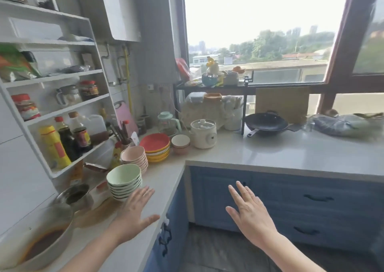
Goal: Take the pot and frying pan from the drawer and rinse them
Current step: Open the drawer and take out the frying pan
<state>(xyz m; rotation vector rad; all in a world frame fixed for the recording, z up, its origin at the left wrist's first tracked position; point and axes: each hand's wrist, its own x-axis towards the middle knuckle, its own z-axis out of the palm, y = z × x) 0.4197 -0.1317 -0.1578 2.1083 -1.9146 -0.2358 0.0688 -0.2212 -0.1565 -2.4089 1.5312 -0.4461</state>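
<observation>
Both hands empty, drawers not yet opened

Lower right of the frame, we see the blue drawers (318, 209) closed, pot and pan presumably inside, unseen; our right hand (249, 211), fingers spread and holding nothing, lies nearer, handles rightward; our left hand (135, 211) hovers open over the counter edge (166, 188).

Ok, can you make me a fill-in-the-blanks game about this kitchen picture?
1. Both the left hand and the right hand are open and hold ____.
2. The stack of bowls nearest the left hand is pale ____.
3. The top plate on the plate pile is coloured ____.
4. The black wok sits on the ____, below the window.

Missing words: nothing; green; red; counter
</observation>
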